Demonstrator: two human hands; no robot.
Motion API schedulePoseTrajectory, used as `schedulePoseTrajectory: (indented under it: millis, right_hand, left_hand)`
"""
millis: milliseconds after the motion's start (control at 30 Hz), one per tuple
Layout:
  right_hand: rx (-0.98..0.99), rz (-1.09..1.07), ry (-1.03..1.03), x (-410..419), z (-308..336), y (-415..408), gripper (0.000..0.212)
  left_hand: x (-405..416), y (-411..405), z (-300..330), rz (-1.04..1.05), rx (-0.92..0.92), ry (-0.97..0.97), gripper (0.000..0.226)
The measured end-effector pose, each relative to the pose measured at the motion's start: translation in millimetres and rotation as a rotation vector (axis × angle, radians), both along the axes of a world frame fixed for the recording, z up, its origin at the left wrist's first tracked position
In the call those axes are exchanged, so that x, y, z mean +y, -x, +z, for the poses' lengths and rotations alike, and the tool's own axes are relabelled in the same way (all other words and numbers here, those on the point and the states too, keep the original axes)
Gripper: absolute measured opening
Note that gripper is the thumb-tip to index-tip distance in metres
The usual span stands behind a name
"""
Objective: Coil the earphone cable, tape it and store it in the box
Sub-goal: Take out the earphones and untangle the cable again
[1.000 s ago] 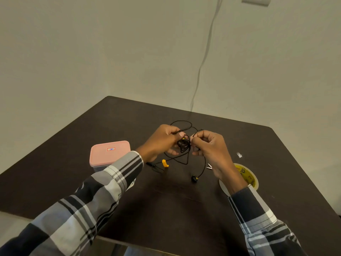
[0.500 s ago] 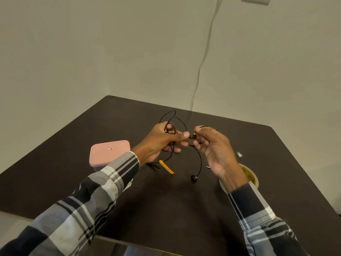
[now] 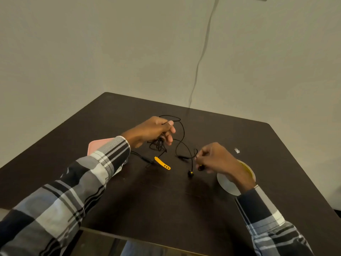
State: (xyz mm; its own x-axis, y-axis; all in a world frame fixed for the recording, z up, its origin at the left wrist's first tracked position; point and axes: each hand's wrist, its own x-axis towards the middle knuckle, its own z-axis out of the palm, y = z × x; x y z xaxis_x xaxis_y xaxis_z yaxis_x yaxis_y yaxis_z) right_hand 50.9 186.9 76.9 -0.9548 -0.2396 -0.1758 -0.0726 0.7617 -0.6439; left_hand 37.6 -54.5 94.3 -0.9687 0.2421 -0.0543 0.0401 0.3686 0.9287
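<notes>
the left hand (image 3: 153, 131) grips a loose bundle of the black earphone cable (image 3: 181, 130) in curled fingers above the table (image 3: 276, 163), while the right hand (image 3: 215, 158) seems to pinch one earbud end, the other earbud (image 3: 190, 173) lying just beside its fingertips.

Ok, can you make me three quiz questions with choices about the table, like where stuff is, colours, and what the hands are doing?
1. Where is the tape roll?
A. under the right wrist
B. on the pink box
C. by the far edge

2. What colour is the small strap on the table?
A. green
B. yellow
C. white

3. What is the left hand doing?
A. lying flat
B. gripping the earphone cable
C. opening the box

Answers: 1 A, the roll peeks out beneath that wrist. 2 B, it is bright yellow. 3 B, its fingers curl round the bunched black cable.
</notes>
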Motion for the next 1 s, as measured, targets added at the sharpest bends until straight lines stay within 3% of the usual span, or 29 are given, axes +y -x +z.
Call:
schedulePoseTrajectory:
  millis: [100,233,367,467,533,633,833,933,1000]
  right_hand:
    - [0.097,0.030,-0.383,-3.1,-15.5,11.2,0.006]
    - [0.228,-0.039,-0.509,-7.1,-14.2,16.5,0.013]
    - [0.562,-0.080,-0.194,-13.4,14.2,6.9,0.019]
    - [0.649,0.022,0.083,-28.8,39.0,-4.3,0.041]
    - [0.643,0.031,0.205,-40.1,47.3,-6.1,0.049]
    - [0.653,-0.012,0.343,-49.6,50.2,0.1,0.033]
    - [0.472,-0.344,0.702,-33.6,50.6,13.6,0.025]
    - [0.353,-0.391,0.680,-18.5,48.3,17.1,0.016]
    - [0.312,-0.374,0.551,-11.8,44.0,19.0,0.021]
  left_hand:
    - [0.1,-1.3,12.3,-0.030,0.019,0.119,0.038]
    - [-2.4,-3.7,36.1,-0.133,0.005,0.342,0.037]
    - [-0.3,-1.9,58.9,-0.186,0.105,0.623,0.044]
    - [3.6,0.8,69.3,-0.194,0.157,0.633,0.038]
    - [8.4,0.3,75.1,-0.226,0.164,0.670,0.036]
    - [13.5,-2.7,80.6,-0.290,0.156,0.672,0.034]
    - [-1.3,-10.3,86.0,-0.281,0.104,0.496,0.026]
    - [-12.5,-14.1,91.5,-0.202,0.158,0.368,0.026]
    - [-16.9,-16.3,94.7,-0.135,0.224,0.318,0.025]
